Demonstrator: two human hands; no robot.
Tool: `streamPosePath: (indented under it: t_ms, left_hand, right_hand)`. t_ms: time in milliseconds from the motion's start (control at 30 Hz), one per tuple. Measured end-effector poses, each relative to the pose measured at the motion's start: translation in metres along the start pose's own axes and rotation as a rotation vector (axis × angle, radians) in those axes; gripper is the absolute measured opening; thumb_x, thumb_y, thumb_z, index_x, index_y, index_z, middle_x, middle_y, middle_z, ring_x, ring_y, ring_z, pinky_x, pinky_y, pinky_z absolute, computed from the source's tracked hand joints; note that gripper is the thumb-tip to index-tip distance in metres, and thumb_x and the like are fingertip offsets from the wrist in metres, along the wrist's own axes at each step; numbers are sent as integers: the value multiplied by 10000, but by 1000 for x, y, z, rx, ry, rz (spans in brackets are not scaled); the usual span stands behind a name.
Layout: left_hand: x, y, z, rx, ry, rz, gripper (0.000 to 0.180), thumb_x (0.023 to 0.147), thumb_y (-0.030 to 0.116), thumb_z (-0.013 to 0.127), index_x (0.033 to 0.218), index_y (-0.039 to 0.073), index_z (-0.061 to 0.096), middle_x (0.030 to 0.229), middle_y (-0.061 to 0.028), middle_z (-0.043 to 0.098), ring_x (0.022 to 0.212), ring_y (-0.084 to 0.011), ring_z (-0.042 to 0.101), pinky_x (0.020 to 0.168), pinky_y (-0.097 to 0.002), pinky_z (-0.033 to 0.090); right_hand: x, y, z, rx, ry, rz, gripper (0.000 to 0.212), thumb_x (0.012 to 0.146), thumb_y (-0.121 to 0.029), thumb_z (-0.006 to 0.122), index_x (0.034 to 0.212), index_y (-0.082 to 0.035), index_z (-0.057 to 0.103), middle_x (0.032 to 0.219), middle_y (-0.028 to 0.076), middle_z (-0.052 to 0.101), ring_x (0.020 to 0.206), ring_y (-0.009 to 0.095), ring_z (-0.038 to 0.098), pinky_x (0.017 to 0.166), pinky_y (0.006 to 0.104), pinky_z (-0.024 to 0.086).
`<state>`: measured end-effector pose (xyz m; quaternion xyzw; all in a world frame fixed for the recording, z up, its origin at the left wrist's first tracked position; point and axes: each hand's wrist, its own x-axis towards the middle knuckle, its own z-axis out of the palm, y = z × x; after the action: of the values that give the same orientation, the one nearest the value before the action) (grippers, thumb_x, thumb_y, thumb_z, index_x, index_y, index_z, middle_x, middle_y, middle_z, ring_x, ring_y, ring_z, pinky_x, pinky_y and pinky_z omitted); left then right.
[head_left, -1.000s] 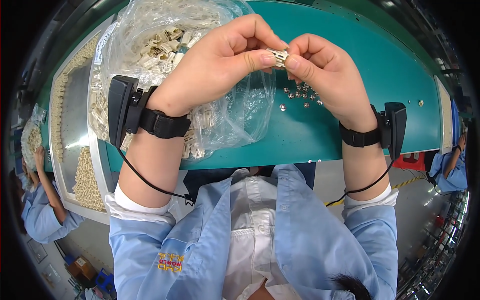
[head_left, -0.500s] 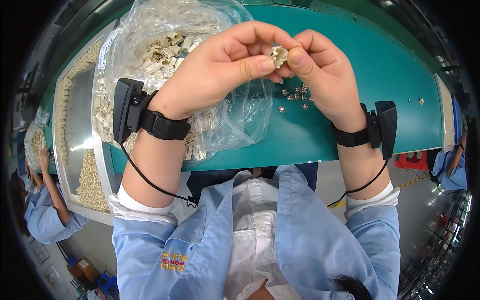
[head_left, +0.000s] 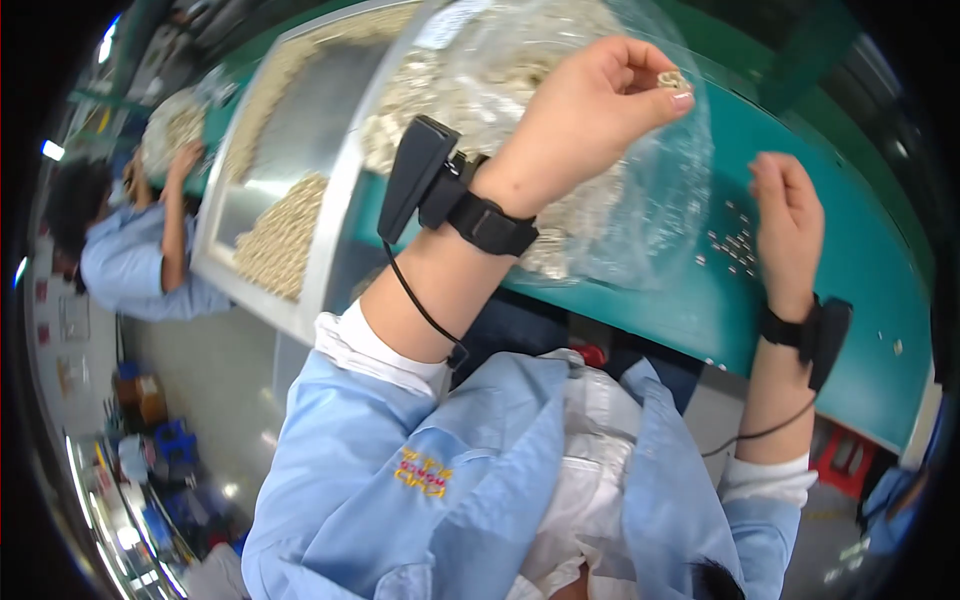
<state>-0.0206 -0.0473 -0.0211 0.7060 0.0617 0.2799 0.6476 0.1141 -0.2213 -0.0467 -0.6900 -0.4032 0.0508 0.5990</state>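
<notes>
My left hand (head_left: 605, 115) is raised above the clear plastic bag (head_left: 655, 225), pinching a small cream-coloured hollow piece (head_left: 672, 80) between thumb and fingertips. Inside the bag lie many similar cream pieces (head_left: 560, 235). Apart from it, to the right, my right hand (head_left: 792, 225) is over the green tabletop (head_left: 720, 320); its fingers are loosely stretched, slightly blurred, and nothing shows in them. Just left of that hand lies a scatter of small shiny metal bits (head_left: 735, 242). Both wrists wear black straps with a device.
A metal-framed tray (head_left: 335, 215) with cream pieces (head_left: 285, 235) packed in it stands on the left. Beyond it a person in a blue shirt (head_left: 130, 260) handles another bag (head_left: 170, 130). A red stool (head_left: 842, 458) stands below the table's right end.
My hands have parted: the right has let go of the cream piece and moved right and down, while the left keeps it. The whole view has shifted and tilted.
</notes>
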Motion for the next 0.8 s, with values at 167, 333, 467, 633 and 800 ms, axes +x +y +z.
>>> streamPosePath:
  t_ms: [167,333,467,633,800]
  left_hand:
    - [-52,24,-51,194,170,-11,305,847,72,584,1137,25,498,992,-29,580,909,-97,551,801,-207,427]
    - [-103,36,-129,547,472,-151,259,792,125,633,1029,25,602,804,-7,591,742,-87,538,673,-224,447]
    - [-121,34,-199,886,525,-347,230,787,163,632,968,21,619,769,-32,612,707,-103,555,643,-232,449]
    - [-118,18,-236,1164,439,-369,223,764,178,637,913,14,614,761,-91,623,716,-158,595,637,-272,461]
    - [-115,11,-242,1301,325,-444,226,749,186,642,889,11,616,761,-113,630,723,-200,617,646,-307,470]
  right_hand:
    - [-7,-11,-5,-120,-157,17,160,911,-162,519,849,-17,547,746,-44,480,683,29,410,614,165,333]
    - [-9,-23,4,-257,-231,-45,173,892,-159,547,802,-12,534,701,-30,470,648,42,408,586,183,336]
    - [-12,-25,7,-274,-274,-75,183,879,-159,561,782,-7,530,685,-14,469,637,54,413,571,197,342]
    - [-10,-23,6,-261,-235,-109,200,857,-163,593,761,4,541,644,-6,458,567,51,403,508,204,335]
    - [-11,-18,7,-242,-236,-72,209,857,-169,594,756,5,539,643,-7,457,562,51,399,501,204,330]
